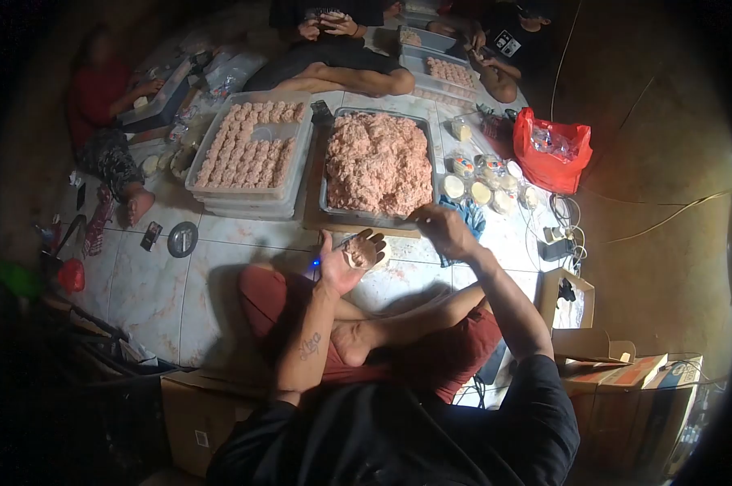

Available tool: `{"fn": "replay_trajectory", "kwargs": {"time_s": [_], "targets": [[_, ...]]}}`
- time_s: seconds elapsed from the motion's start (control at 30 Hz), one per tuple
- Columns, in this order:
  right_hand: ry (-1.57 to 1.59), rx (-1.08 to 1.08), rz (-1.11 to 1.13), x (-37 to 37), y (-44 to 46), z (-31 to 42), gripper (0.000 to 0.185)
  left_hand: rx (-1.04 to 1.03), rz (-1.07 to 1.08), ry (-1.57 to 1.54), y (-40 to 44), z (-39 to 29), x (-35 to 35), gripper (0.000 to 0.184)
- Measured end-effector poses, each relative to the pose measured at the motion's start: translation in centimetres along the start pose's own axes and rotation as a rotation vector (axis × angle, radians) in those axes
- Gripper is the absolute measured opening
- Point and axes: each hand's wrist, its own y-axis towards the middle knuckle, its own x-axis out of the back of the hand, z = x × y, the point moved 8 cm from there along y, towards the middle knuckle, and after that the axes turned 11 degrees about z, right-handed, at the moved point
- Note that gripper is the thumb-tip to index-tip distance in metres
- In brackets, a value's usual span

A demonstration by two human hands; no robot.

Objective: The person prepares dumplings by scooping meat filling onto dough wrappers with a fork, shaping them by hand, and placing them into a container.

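Presently, head view, I log: left hand point(345, 266), open, bearing one pale-edged pink morsel point(359, 253); right hand point(448, 232), curled, grip unclear, by grey rectangular tray point(324, 194), near-right corner. Remaining: heaped pink mince point(379, 162). Done: pink lumps point(240, 158) in translucent plastic tub point(244, 200), right-edge gap unfilled.

we see a small pale wrapper point(350, 260) on our upturned left hand point(346, 266), topped with pinkish minced meat point(362, 250), partly in shadow; beyond it, a large, lumpy heap of pink mince point(378, 162) fills a rectangular tray point(372, 217).
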Motion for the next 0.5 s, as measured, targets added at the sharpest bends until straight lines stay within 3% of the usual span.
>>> {"fn": "replay_trajectory", "kwargs": {"time_s": [0.03, 0.1, 0.17, 0.23, 0.27, 0.43, 0.5], "targets": [[-0.185, 0.153, 0.048, -2.1, -0.2, -1.0, 0.021, -0.001, -0.005, 0.000, 0.2, 0.0, -0.9, 0.106], [-0.235, 0.253, 0.031, -5.1, -1.0, -1.6, 0.025, 0.099, 0.099, 0.016, 0.5, 0.9, -3.6, 0.108], [-0.217, 0.191, 0.096, -6.0, -1.6, -2.1, 0.027, 0.084, 0.074, 0.061, -0.4, 0.5, -2.8, 0.110], [-0.509, 0.145, 0.105, -5.4, -1.5, -0.6, 0.027, 0.011, 0.012, 0.185, -0.9, -0.8, -1.6, 0.111], [-0.330, 0.245, 0.011, -4.8, -1.4, 1.2, 0.030, -0.030, -0.046, 0.142, -1.0, -0.5, -1.3, 0.109], [-0.343, 0.136, 0.121, -7.4, -1.2, -1.7, 0.034, -0.160, 0.031, -0.030, -1.4, -0.6, -1.1, 0.101], [-0.508, 0.118, -0.111, -5.8, -1.8, -1.8, 0.033, -0.246, -0.254, 0.165, -2.8, -1.9, 2.2, 0.097]]}}
